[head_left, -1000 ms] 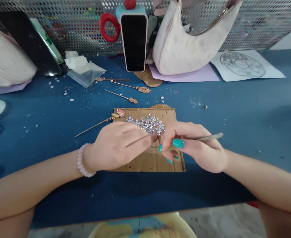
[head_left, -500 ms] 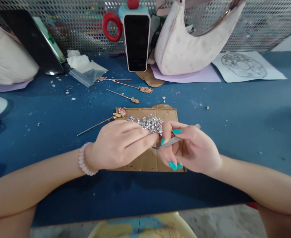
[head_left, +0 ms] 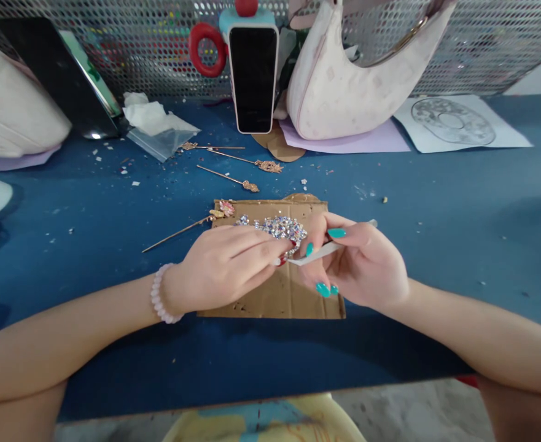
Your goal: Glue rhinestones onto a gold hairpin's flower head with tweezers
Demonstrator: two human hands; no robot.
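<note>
My left hand [head_left: 226,265] lies on a brown cardboard piece [head_left: 293,298], fingers pressed together in a pinch on something small I cannot make out. My right hand [head_left: 357,264] grips thin metal tweezers [head_left: 325,248], their tip meeting the left fingertips. Just beyond both hands a heap of shiny rhinestones [head_left: 279,226] sits on the cardboard. A gold hairpin with a pink flower [head_left: 185,228] lies across the cardboard's left corner.
Several more gold hairpins [head_left: 240,164] lie further back on the blue table [head_left: 459,202]. A phone on a stand [head_left: 254,77], a pale handbag [head_left: 344,92], a tablet [head_left: 62,77], a plastic bag with tissue [head_left: 157,132] and a printed sheet [head_left: 459,123] line the mesh back wall.
My right hand turned palm-up and shifted slightly left and away, swinging the tweezers round so their tip points at the left fingertips. The left hand hardly moved.
</note>
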